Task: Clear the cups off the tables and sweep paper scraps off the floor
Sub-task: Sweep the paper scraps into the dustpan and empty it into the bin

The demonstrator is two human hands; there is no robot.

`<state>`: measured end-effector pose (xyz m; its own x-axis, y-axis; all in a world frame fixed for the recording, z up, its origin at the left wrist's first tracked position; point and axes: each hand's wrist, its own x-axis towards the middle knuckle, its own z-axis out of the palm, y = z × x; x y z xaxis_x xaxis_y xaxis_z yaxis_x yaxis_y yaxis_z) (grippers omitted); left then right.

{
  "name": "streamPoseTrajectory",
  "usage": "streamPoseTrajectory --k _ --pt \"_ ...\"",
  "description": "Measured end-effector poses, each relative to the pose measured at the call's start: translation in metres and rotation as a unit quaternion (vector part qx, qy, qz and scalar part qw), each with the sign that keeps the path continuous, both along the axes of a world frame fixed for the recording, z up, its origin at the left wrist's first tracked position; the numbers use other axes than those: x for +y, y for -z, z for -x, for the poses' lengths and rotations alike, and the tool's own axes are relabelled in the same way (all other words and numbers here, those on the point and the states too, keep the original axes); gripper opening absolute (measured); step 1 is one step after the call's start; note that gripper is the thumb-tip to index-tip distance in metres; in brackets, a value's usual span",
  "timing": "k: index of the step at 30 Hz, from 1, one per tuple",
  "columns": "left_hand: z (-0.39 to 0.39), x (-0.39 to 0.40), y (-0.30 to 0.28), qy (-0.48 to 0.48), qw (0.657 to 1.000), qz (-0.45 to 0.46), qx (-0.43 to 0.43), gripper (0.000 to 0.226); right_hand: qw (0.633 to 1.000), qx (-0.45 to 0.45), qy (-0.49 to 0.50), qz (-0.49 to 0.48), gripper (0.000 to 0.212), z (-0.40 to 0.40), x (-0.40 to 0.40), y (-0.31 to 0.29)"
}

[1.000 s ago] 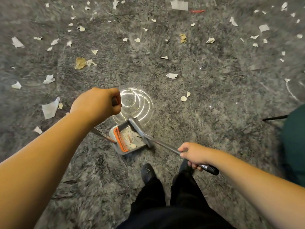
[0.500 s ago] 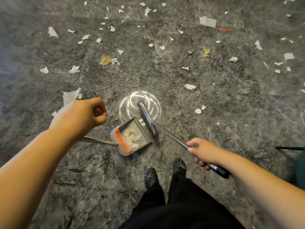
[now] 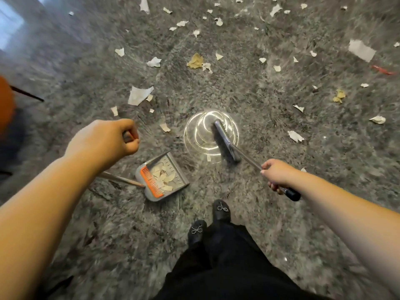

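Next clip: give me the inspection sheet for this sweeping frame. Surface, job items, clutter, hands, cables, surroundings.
Surface: grey mottled floor, glossy, with a round light glare.
Job's things: dustpan on the floor holding several scraps, orange comb along its rear edge; broom head down beside the glare; paper scraps scattered over the far floor. No cups seen.
Clutter: yellowish crumpled piece; red strip.
Hands: left hand fisted on the dustpan handle; right hand gripping the broom handle.
Cables: nothing seen.
Surroundings: orange object with a thin dark leg at left edge; the person's black shoes.
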<state>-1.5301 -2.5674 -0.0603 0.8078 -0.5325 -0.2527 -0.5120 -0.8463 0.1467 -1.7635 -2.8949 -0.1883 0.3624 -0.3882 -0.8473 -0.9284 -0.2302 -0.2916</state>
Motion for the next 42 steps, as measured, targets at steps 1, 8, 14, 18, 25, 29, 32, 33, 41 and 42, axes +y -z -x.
streamPoseTrajectory --k 1,8,14,18,25,29,32,33,41,42 --pt "-0.003 0.000 0.003 -0.010 1.000 -0.001 -0.001 0.012 1.000 0.006 -0.017 0.005 0.019 -0.008 -0.001 0.003" --pt "-0.022 -0.007 0.013 -0.044 0.999 -0.024 -0.009 0.010 0.985 0.035 -0.172 0.000 0.016 -0.040 0.026 0.002" --pt "-0.024 -0.002 0.017 -0.052 0.998 -0.016 -0.023 0.009 0.977 0.022 -0.200 -0.073 0.017 -0.034 0.075 -0.005" --pt "-0.016 0.014 0.017 -0.055 0.998 -0.009 -0.015 0.011 0.980 0.018 -0.133 -0.145 0.021 -0.035 0.099 -0.012" --pt "-0.001 0.044 0.012 -0.059 0.998 0.014 0.003 0.014 0.984 -0.006 -0.115 -0.138 0.022 -0.021 0.134 -0.029" --pt "0.003 0.048 0.005 -0.038 0.999 0.034 0.007 0.011 0.992 -0.024 -0.066 -0.102 0.025 0.001 0.137 -0.033" --pt "0.009 0.040 -0.001 -0.018 0.999 0.041 0.021 0.010 0.996 -0.046 -0.017 -0.075 0.022 0.023 0.136 -0.035" --pt "0.011 0.036 -0.003 -0.009 0.999 0.044 0.025 0.011 0.996 -0.053 0.004 -0.066 0.021 0.031 0.135 -0.035" --pt "0.040 -0.038 -0.021 0.067 0.992 0.097 0.037 0.006 0.987 -0.091 0.134 0.010 0.024 0.085 0.100 -0.034" --pt "0.046 -0.051 -0.022 0.077 0.991 0.101 0.037 0.006 0.984 -0.093 0.148 0.014 0.024 0.092 0.092 -0.035"
